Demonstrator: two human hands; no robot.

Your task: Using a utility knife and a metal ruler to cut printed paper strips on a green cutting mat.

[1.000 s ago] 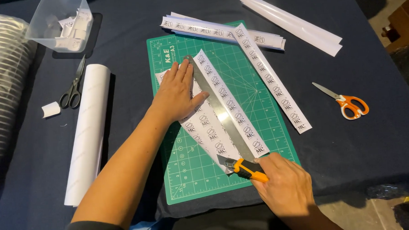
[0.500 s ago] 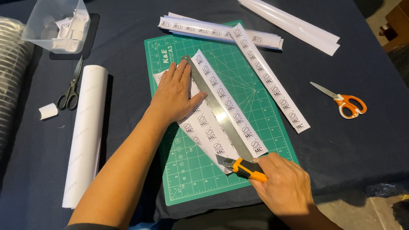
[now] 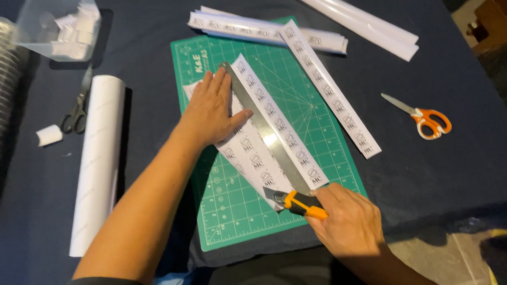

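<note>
Working from the big things down: the dark tabletop [image 3: 462,169] carries a green cutting mat [image 3: 332,156], and since a second ago nothing on it has shifted apart from small drift in my view. On the mat lies the printed sheet [image 3: 248,154], with a steel ruler [image 3: 264,131] laid slantwise along it. My left hand [image 3: 210,107] is pressed flat on the sheet, fingers spread, its thumb touching the ruler's edge; it has not moved, so the ruler stays pinned. My right hand [image 3: 349,223] has its grip closed around the orange knife [image 3: 303,203], whose blade end sits at the near end of the ruler, just beside the sheet's lower corner, and that too looks the same as half a second ago. I judge the cut along this edge to be at its near end or just finishing, since the blade is at the edge of the paper. Beyond the grip, a cut strip [image 3: 330,95] lies apart to the right, orange scissors [image 3: 429,119] farther right, a white roll [image 3: 97,159] and dark scissors [image 3: 75,109] to the left.
</note>
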